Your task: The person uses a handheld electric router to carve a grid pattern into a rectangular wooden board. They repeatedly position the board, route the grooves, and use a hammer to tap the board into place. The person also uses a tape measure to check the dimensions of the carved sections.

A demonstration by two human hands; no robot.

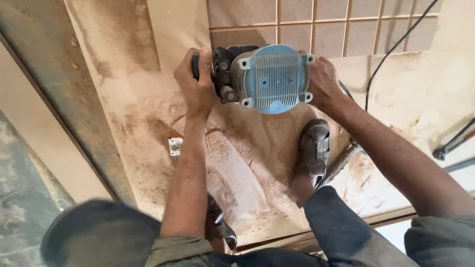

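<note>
A hand-held router [269, 76] with a pale blue motor cap stands upright on a dusty brown board [148, 99]. My left hand [197, 81] grips its left handle and my right hand [321, 81] grips the right side. Just beyond the router, the board carries a grid of cut grooves [326, 24] forming squares. A black power cord [391, 49] runs from the router toward the upper right. I crouch on the board, with one sandalled foot [314, 148] below the router and the other foot [220, 227] near my left knee.
Thick sawdust covers the board around my feet. A small white object [175, 146] lies left of my left forearm. A long pale plank [39, 128] lies along the left. A dark metal bar [452, 143] sits at the right edge.
</note>
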